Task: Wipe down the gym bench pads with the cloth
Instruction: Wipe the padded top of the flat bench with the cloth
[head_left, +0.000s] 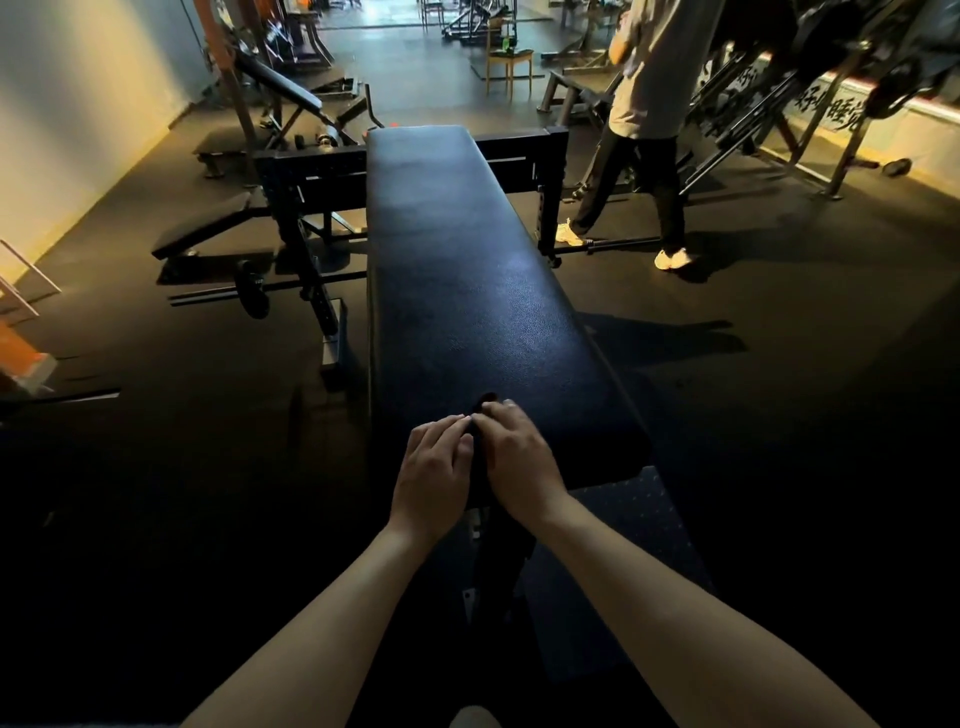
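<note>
Both hands are laid side by side at the near end of the long black padded surface (467, 286), with the bare forearms stretched out from the bottom of the view. A dark cloth (481, 415) is bunched in the narrow gap between them and is hard to tell from the black padding in the dim light. Only a small fold is seen poking out just beyond the fingertips.

The left hand (434, 467) is held knuckles up, its fingers curled inward onto the cloth's left edge. The right hand (522, 457) is set just beside it, its fingers bent over the cloth's right edge. The cloth is thus gripped from both sides against the padding.

The rest of the surface is stretched straight ahead of the hands, and a soft sheen is shown along its middle. Its far end, well beyond the hands, is flanked by a black rack frame (311, 166). Ahead and to the left of the hands, a barbell (252, 291) is laid on the dark floor (779, 415) near a low inclined bench (208, 228). Ahead and to the right, a person (644, 104) in a pale top, dark trousers and light shoes is seen standing. Far ahead, a wooden chair (509, 62) is placed. Under the right forearm, a blue patterned mat (649, 499) is spread on the floor.
</note>
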